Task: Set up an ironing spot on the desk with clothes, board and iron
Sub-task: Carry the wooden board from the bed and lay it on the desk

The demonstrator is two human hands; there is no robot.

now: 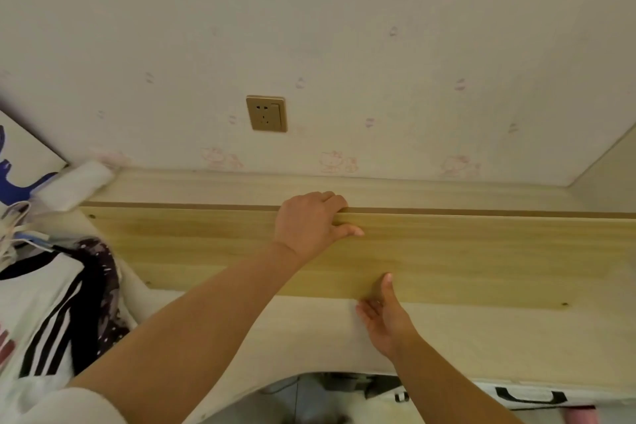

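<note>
A long wooden board [481,251] lies across the pale desk [516,337], its far edge raised toward the wall. My left hand [309,220] grips the board's far edge, fingers curled over it and thumb flat on the top face. My right hand [383,313] is at the board's near edge, thumb on top and fingers under or against the edge. A pile of clothes [51,303], white with black stripes and a dark speckled piece, lies on the desk's left end. No iron is in view.
A gold wall socket [266,113] sits on the wallpapered wall above the desk. A white roll [77,182] and hangers [13,227] lie at the far left. A side panel [612,175] closes the desk's right end. Bags show below the desk's front edge.
</note>
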